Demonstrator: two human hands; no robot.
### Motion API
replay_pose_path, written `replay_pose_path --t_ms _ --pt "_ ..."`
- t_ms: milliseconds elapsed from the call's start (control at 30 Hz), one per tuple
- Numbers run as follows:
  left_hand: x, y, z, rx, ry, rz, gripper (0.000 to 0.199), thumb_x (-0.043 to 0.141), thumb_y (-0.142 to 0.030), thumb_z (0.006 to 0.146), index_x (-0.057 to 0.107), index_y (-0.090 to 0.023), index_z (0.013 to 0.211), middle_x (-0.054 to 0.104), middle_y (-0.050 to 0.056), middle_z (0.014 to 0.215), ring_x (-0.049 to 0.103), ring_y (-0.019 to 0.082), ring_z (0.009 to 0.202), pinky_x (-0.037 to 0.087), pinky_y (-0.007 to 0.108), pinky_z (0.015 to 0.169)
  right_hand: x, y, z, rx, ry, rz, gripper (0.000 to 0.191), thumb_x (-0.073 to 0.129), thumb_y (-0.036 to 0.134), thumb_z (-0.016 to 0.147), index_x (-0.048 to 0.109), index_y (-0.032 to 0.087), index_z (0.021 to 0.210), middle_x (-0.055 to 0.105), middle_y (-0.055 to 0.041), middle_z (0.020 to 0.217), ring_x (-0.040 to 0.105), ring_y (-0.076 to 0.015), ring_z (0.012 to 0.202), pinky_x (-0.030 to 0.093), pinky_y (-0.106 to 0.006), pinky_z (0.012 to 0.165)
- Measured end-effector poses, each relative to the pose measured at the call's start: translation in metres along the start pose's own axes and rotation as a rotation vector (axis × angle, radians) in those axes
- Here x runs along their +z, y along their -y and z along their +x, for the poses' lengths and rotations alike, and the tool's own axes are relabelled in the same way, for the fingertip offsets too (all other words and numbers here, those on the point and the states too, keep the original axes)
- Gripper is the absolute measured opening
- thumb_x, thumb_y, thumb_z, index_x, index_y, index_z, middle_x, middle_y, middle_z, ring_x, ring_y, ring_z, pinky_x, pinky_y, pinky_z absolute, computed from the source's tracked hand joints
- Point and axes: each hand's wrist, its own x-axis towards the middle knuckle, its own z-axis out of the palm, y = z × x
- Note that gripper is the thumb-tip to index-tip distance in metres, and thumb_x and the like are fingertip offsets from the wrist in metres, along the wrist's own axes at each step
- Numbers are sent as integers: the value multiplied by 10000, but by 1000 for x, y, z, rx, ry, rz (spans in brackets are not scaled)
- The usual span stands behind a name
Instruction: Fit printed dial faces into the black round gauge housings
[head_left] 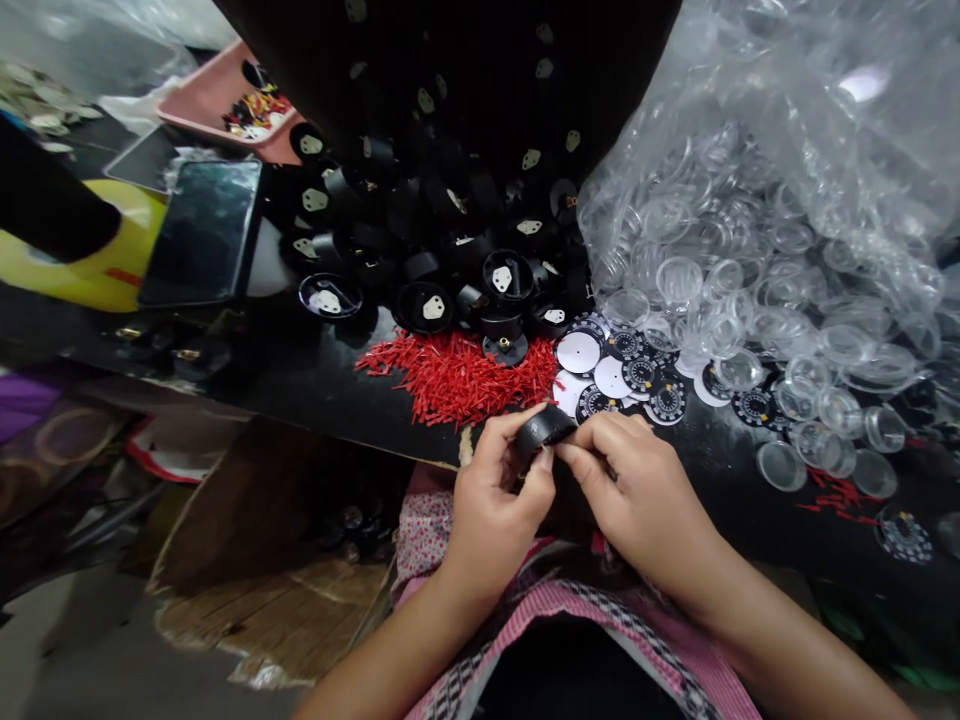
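Observation:
My left hand [504, 490] is closed around a black round gauge housing [541, 430], held tilted on edge just off the table's front edge. My right hand [634, 485] has its thumb and fingers pinched together at the housing's right side; what lies between the fingertips is hidden. Just beyond the hands is a heap of small red pointers [469, 375]. To its right lie printed dial discs [611, 378], some black with markings, others white side up. Behind the red heap, many black housings [424, 305] with pale metal plates are piled up.
Clear round covers [720, 290] spill from a large plastic bag [817, 110] on the right. At left are a phone [201, 232], a yellow tape roll [82, 275] and a pink bin [206, 95] of small parts. Torn cardboard [277, 620] lies below the table [292, 375].

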Motion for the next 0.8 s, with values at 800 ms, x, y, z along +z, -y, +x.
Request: replay_pose_path --t_ms 800 --pt "7 -7 17 -540 135 -604 399 676 -326 820 649 -266 1214 662 37 1316 586 270 1257 530 384 1012 -10 -16 17 -185 -36 -182 119 536 152 923 643 135 971 642 -56 887 565 -187 852 386 -320 795"
